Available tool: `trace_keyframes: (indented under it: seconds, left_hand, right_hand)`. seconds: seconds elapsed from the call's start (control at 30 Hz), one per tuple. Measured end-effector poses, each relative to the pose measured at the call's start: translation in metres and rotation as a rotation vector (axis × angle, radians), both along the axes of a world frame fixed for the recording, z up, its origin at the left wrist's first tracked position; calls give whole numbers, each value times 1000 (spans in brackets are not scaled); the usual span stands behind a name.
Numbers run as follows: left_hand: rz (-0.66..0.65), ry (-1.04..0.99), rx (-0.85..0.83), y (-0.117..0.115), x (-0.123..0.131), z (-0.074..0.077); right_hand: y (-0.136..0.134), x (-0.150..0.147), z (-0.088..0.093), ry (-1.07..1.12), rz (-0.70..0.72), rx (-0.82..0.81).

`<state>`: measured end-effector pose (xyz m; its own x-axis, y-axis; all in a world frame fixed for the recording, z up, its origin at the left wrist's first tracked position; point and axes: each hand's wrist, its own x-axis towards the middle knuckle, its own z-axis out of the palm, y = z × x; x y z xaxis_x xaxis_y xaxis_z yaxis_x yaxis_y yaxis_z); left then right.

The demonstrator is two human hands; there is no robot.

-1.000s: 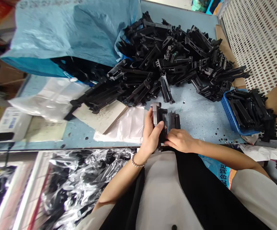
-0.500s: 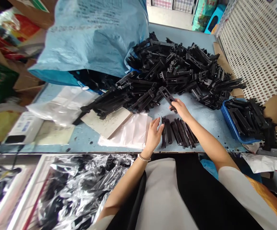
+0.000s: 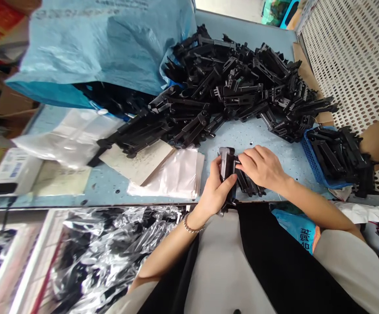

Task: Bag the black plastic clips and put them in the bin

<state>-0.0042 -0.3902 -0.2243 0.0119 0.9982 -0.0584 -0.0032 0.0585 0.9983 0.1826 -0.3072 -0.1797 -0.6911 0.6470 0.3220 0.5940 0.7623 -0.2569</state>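
Left hand [image 3: 216,192]: wrapped around a black bracket-like part [image 3: 225,168] by the tabletop's [image 3: 296,163] near edge.
Right hand [image 3: 262,168]: curled at its right side, grip unclear.
Black parts pile [image 3: 238,99]: far side.

The left hand [image 3: 216,189] is partly hiding a dark part [image 3: 226,158], while the right hand [image 3: 262,166] is covering some of the black pieces [image 3: 249,186]. Beyond the left hand, the top edge is cutting off a blue bag [image 3: 101,50] bearing blurred print [image 3: 78,13].
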Motion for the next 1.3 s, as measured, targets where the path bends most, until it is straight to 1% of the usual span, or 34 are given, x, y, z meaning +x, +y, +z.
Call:
trace_keyframes:
  seconds: [0.07, 0.13, 0.2, 0.23, 0.27, 0.3, 0.37, 0.43, 0.47, 0.53, 0.67, 0.77, 0.83, 0.87, 0.93, 0.97, 1.03, 1.07, 1.1, 1.13, 1.17, 1.23, 1.3]
  left_hand:
    - [-22, 27, -18, -3, 1, -3]
    - [-14, 34, -43, -2, 1, -6]
    - [43, 29, -53, 4, -3, -9]
    - [91, 27, -54, 7, -5, -10]
    - [142, 30, -56, 11, -9, -11]
    - [191, 40, -60, 13, -12, -12]
    - [247, 70, -59, 16, -17, -13]
    - [257, 103, -36, 15, -18, -14]
    - [257, 117, -22, 14, -19, -15]
    - [278, 128, -20, 13, -19, -18]
    - [329, 72, -80, 19, -23, -25]
    - [354, 76, -92, 27, -32, -32]
    - [381, 147, -105, 31, -40, -40]
    - [384, 203, -126, 32, -44, -45]
    - [342, 335, -177, 33, -47, -58]
    - [310, 405, -180, 32, -46, -66]
    - [263, 540, -106, 30, -36, -81]
    - [251, 602, -47, 28, -29, -87]
    - [244, 659, 9, 27, -22, -93]
    - [242, 710, 51, 25, -15, -98]
    - [240, 750, 77, 25, -9, -101]
    - [221, 792, 102, 23, -4, -104]
    - [213, 783, 143, 22, -7, -100]
  right_hand:
    - [9, 1, -2, -77, 81, 32]
    - [13, -1, -6, -64, 74, -35]
    - [6, -5, -12, -11, 28, -152]
    - [-2, -8, -15, 9, 36, -193]
    - [-11, -12, -19, 14, 73, -205]
    - [-22, -17, -23, 6, 127, -181]
    - [-44, -26, -33, -23, 209, -61]
    - [-59, -35, -44, -19, 192, 31]
    - [-63, -37, -49, 2, 161, 36]
    - [-65, -39, -56, 55, 129, -14]
    - [-63, -39, -65, 68, 189, -106]
    - [-60, -45, -70, 89, 138, -212]
    - [-48, -47, -69, 112, 114, -324]
    - [-36, -45, -66, 119, 102, -359]
    - [-1, -30, -55, 115, -2, -333]
    - [21, -17, -48, 102, -135, -252]
    - [68, 16, -35, -15, -482, -71]
    - [91, 35, -30, -108, -644, -48]
    - [111, 53, -27, -213, -747, -93]
    - [129, 70, -25, -315, -800, -192]
    - [143, 84, -24, -396, -787, -305]
    - [160, 108, -22, -473, -687, -451]
    - [164, 124, -14, -414, -592, -466]
